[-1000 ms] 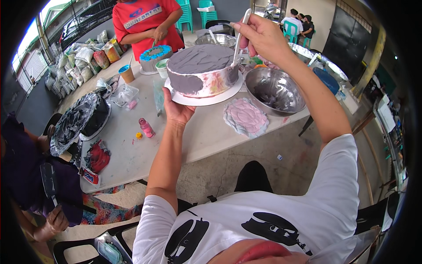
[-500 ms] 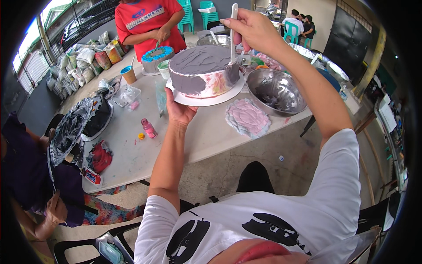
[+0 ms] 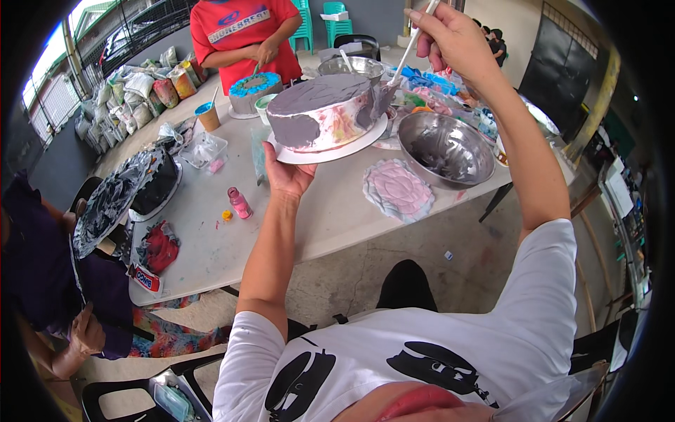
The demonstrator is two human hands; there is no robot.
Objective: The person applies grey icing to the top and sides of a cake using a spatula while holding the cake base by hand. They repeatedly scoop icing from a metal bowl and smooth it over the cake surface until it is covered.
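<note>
My left hand (image 3: 290,174) is under a white round cake board (image 3: 330,152), gripping its near edge and holding it up above the table. On the board sits a round cake (image 3: 320,98) with grey icing over its top and parts of its side. A pale, pink-and-yellow streaked patch of the side is bare of grey. My right hand (image 3: 453,39) pinches the white handle of a spatula (image 3: 410,53). The spatula leans, its lower end smeared with grey icing at the cake's right edge; whether it touches cannot be told.
Right of the cake stands a steel bowl (image 3: 457,130) smeared with grey icing. A pink-and-white folded cloth (image 3: 399,190) and a pink bottle (image 3: 239,202) lie on the table (image 3: 316,225). Beyond, a person in red works at a blue-topped cake (image 3: 255,91); another sits left beside black icing (image 3: 116,197).
My right hand has moved right, and the spatula has gone from upright to tilted, its blade lower end now farther out at the cake's right edge. The cake has tilted slightly and shifted a little left.
</note>
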